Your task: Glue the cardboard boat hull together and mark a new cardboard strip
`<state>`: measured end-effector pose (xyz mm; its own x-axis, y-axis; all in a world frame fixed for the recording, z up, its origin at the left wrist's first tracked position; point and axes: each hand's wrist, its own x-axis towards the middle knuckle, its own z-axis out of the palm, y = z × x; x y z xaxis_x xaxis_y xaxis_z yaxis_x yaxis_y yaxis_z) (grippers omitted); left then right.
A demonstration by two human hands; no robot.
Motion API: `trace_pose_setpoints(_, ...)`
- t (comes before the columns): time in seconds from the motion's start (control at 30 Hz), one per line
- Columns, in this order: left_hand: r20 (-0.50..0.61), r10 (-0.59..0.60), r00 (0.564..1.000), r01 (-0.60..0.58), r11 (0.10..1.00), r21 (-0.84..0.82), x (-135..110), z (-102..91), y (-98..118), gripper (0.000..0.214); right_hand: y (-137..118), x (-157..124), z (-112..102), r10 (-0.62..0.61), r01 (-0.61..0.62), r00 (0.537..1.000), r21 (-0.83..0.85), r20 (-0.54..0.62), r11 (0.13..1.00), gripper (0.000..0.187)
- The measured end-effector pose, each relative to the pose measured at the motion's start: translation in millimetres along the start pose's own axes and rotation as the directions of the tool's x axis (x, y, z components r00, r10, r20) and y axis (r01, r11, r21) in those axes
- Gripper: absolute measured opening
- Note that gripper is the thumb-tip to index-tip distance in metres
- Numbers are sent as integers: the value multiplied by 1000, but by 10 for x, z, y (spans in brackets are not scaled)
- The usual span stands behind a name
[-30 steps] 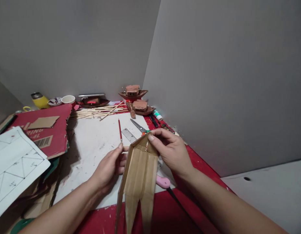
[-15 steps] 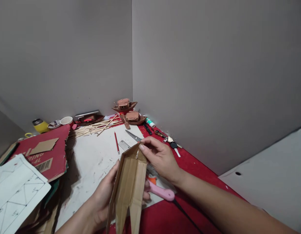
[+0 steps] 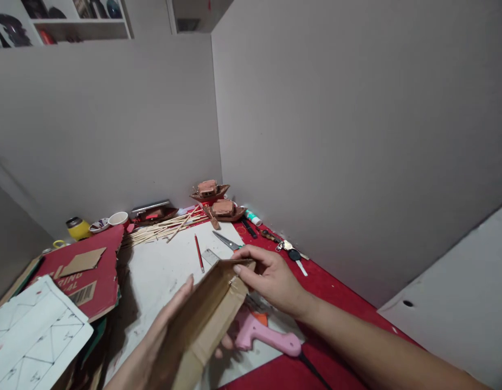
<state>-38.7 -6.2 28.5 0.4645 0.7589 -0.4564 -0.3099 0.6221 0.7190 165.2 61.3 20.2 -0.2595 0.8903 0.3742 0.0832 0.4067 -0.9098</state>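
Note:
A folded cardboard boat hull [image 3: 206, 319], open on top, is held between my two hands above the white work sheet. My left hand [image 3: 173, 317] wraps around it from beneath, thumb along the left wall and fingertips showing past the right side. At the far end, my right hand [image 3: 271, 279] pinches the corner between thumb and fingers. Whitish glue seems to show in the inner seam there. A pink glue gun [image 3: 271, 336] with a black cord lies just below my right hand. Scissors [image 3: 224, 239] and a red pencil [image 3: 199, 253] lie beyond the hull.
Model boats [image 3: 223, 210] stand in the far corner by thin wooden sticks [image 3: 165, 227]. Red cardboard [image 3: 100, 265] and a drawn paper pattern [image 3: 39, 330] are stacked at left. Keys [image 3: 295, 254] and a glue stick [image 3: 253, 218] lie along the right wall.
The view has tipped upward, showing wall shelves. The hull has swung so its near end points lower left, and more of the glue gun shows. Both hands keep hold.

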Motion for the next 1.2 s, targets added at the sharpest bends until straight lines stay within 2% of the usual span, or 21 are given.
trace_pose_setpoints(0.03,-18,88,996,-89,996,-16,0,-44,32,50,7,10,8,75,-74,997,46,-33,996,8)
trace_pose_setpoints(0.07,-77,235,969,-239,970,-46,3,-79,63,37,15,19,18,152,-145,986,110,-62,983,12)
trace_pose_setpoints(0.13,-221,442,869,-467,881,-73,13,-104,110,24,25,31,41,266,-247,962,231,-57,941,23)
trace_pose_setpoints(0.2,-340,540,769,-591,804,-60,20,-68,121,23,21,21,72,314,-298,949,301,-6,906,34)
trace_pose_setpoints(0.27,-387,597,702,-651,759,-11,13,8,92,32,4,-13,113,338,-334,940,308,44,891,42)
trace_pose_setpoints(0.37,-378,672,636,-691,715,109,-27,121,18,58,-31,-96,187,367,-373,927,272,73,887,44)
trace_pose_setpoints(0.43,-404,683,609,-680,711,178,-57,149,-12,69,-46,-164,230,370,-379,925,259,86,888,43)
trace_pose_setpoints(0.53,-499,657,566,-616,739,274,-81,90,4,66,-37,-268,260,289,-322,944,255,160,912,34)
trace_pose_setpoints(0.6,-518,653,553,-570,749,336,-81,14,35,60,-21,-321,248,205,-255,946,186,252,949,22)
trace_pose_setpoints(0.67,-504,651,568,-526,758,386,-73,-40,56,55,-18,-342,218,167,-212,933,113,320,971,17)
trace_pose_setpoints(0.73,-466,637,614,-473,770,429,-59,-41,50,50,-38,-328,188,163,-196,946,94,279,976,24)
trace_pose_setpoints(0.83,-374,603,704,-399,773,494,-24,48,-20,42,-84,-277,175,171,-184,978,105,122,977,36)
trace_pose_setpoints(0.87,-328,590,738,-388,768,509,-11,87,-55,40,-93,-262,181,174,-185,979,112,104,976,37)
trace_pose_setpoints(0.93,-231,573,786,-388,748,538,12,150,-129,36,-88,-248,198,166,-185,976,135,139,973,30)
trace_pose_setpoints(1.0,-160,576,802,-397,714,577,23,184,-189,33,-61,-253,211,149,-178,969,141,196,974,18)
trace_pose_setpoints(1.07,-143,614,777,-396,652,646,14,190,-218,30,-32,-268,211,145,-171,961,97,234,980,15)
trace_pose_setpoints(1.2,-172,763,624,-373,484,791,-36,166,-186,23,-19,-277,190,118,-119,971,-12,209,993,13)
